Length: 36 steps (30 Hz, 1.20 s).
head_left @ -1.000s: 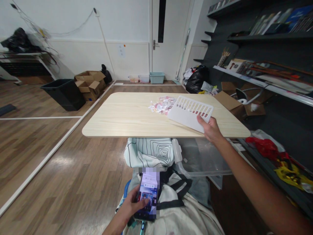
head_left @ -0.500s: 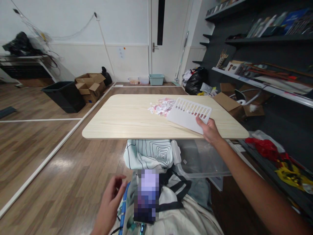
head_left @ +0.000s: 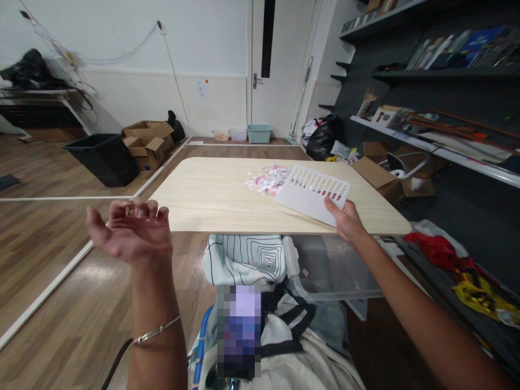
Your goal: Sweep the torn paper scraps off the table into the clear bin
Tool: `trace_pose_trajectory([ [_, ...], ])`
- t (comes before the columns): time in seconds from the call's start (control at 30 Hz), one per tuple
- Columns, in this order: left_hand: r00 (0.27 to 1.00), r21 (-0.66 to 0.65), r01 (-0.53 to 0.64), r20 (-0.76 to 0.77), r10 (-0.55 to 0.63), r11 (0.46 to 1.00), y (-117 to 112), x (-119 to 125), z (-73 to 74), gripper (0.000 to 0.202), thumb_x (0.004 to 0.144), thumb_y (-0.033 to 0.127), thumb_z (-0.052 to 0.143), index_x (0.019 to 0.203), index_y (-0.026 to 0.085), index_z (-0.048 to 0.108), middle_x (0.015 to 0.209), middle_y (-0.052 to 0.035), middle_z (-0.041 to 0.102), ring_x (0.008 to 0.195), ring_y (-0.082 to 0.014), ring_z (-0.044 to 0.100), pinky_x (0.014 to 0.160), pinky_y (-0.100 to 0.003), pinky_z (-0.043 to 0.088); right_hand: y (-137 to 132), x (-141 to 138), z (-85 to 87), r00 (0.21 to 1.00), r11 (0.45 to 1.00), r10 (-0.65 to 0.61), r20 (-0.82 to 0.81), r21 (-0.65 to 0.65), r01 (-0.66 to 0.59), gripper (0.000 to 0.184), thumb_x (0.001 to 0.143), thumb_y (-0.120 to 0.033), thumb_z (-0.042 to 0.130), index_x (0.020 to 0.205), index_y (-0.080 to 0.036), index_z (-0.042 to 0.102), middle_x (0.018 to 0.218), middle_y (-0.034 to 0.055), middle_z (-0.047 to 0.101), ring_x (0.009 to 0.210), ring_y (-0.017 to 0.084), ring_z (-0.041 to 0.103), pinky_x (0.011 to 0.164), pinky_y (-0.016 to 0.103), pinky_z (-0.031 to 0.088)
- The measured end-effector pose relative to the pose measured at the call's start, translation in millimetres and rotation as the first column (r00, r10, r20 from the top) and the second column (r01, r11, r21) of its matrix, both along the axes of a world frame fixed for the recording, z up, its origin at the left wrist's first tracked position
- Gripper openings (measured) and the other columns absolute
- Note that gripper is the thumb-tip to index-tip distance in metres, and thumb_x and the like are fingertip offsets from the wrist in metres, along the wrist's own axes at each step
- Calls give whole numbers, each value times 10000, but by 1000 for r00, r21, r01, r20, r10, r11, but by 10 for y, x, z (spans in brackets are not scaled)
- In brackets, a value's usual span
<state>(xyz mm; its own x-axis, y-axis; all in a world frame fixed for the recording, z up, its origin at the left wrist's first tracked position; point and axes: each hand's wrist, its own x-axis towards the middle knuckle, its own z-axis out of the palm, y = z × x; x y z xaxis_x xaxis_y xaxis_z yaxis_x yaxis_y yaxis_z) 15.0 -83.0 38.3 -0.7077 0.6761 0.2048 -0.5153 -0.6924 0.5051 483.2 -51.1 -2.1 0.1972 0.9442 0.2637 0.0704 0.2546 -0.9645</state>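
Note:
My right hand [head_left: 347, 219] grips the near right corner of a white slotted plastic panel [head_left: 304, 199], thumb on top. The panel is tilted over the pale wooden table [head_left: 203, 200], its row of slots on the far side. Just left of it lies a heap of small white and pink paper scraps [head_left: 268, 180]. My left hand [head_left: 134, 230] is raised off the table's near left corner, palm up, fingers half curled and apart, holding nothing. A bracelet circles that wrist.
Below the table's near edge are a patterned cloth [head_left: 247, 257] and a clear plastic bin [head_left: 337, 265]. A black bin [head_left: 103, 160] and cardboard boxes [head_left: 148, 143] stand on the left floor. Dark shelves [head_left: 439, 73] line the right wall.
My left hand has risen from beside my lap to the table's left corner and turned palm up. My right hand and the panel have stayed nearly in place.

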Motion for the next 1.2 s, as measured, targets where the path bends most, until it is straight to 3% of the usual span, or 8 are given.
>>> trace_pose_trajectory([
  [0.2,989,250,33,135,-68,968,683,-280,-37,721,1245,744,141,798,268,447,582,116,351,510,-104,282,544,-321,203,21,-25,2,999,999,-46,-28,-23,45,864,566,-956,1076,1081,-294,868,1234,93,972,1361,428,880,1309,640,641],
  [0.3,997,121,76,-39,-71,990,823,-255,-67,737,1268,504,-29,805,251,485,616,92,413,583,-82,390,664,-387,211,40,-7,-10,997,997,-69,-17,-32,69,795,590,-895,1088,1064,-299,861,1215,88,973,1349,427,883,1289,628,657],
  [0.37,953,-100,63,-290,-89,993,863,-169,-80,629,1269,560,203,840,248,541,639,83,483,631,-93,457,683,-372,228,51,11,-17,997,997,-72,1,-40,72,724,627,-838,1086,1051,-300,851,1185,88,972,1312,426,893,1244,616,686],
  [0.43,756,-379,-11,-609,-240,925,885,-83,-106,484,1177,612,539,873,243,609,665,60,570,664,-129,513,677,-332,301,57,26,-20,998,997,-62,15,-45,63,666,653,-791,1079,1040,-304,843,1150,83,970,1261,423,904,1199,608,708],
  [0.5,381,-533,-165,-810,-445,830,897,-31,-149,384,1049,576,748,891,233,676,718,13,656,718,-185,578,717,-341,408,62,32,-19,999,997,-51,20,-49,52,634,652,-769,1078,1017,-309,837,1107,74,967,1212,422,910,1173,609,718],
  [0.6,-109,-439,-370,-855,-507,819,897,-8,-224,264,1013,490,745,919,244,728,884,-78,755,906,-290,678,907,-432,552,68,30,-13,999,998,-42,25,-54,44,610,644,-762,1082,974,-314,832,1037,62,960,1169,426,911,1170,616,714],
  [0.7,-311,-287,-469,-832,-460,835,869,13,-277,280,1063,467,640,1099,230,785,1223,-178,802,1230,-390,711,1157,-563,569,78,27,-6,999,999,-38,30,-38,39,604,665,-762,1077,991,-314,837,1020,59,955,1161,424,913,1172,617,713],
  [1.2,-406,-344,-479,-729,-551,807,997,-33,-379,681,1155,613,404,1631,202,666,1845,-234,627,1706,-418,557,1453,-610,399,327,-122,206,991,987,129,-30,-89,-131,765,725,-834,1080,1191,-282,826,1220,85,928,1097,357,896,641,451,819],
])
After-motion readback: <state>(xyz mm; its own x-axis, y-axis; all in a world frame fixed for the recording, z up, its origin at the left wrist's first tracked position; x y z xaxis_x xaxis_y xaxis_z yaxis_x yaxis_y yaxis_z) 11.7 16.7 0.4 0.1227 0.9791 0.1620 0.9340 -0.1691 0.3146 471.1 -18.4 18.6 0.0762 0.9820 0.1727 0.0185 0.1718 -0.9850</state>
